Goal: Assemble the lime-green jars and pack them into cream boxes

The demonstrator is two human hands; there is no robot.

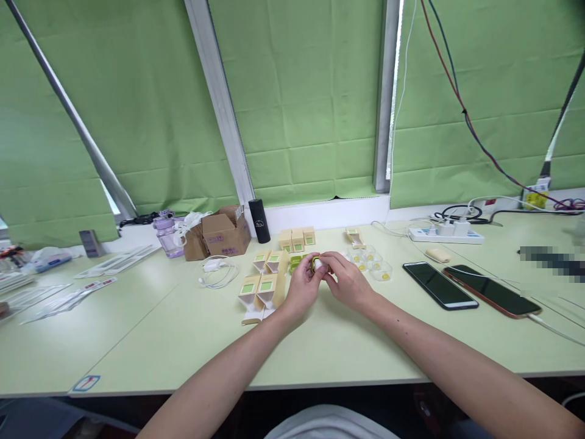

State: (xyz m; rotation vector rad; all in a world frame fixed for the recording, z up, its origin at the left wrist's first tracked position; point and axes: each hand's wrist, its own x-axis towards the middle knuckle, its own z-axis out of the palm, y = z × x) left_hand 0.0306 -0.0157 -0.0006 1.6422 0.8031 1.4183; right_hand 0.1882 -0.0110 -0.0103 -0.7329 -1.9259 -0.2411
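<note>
Over the middle of the surface (183,341), the left hand (301,284) and the right hand (350,282) together grip a small yellow-green and white item (316,264) between them. Pale yellow boxes (270,286) sit near the left hand; clear plastic cups (382,272) sit just beyond the right.

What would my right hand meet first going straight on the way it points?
Your right hand would probably meet the small white item right before it, then your left hand; exact depth is unclear.
</note>
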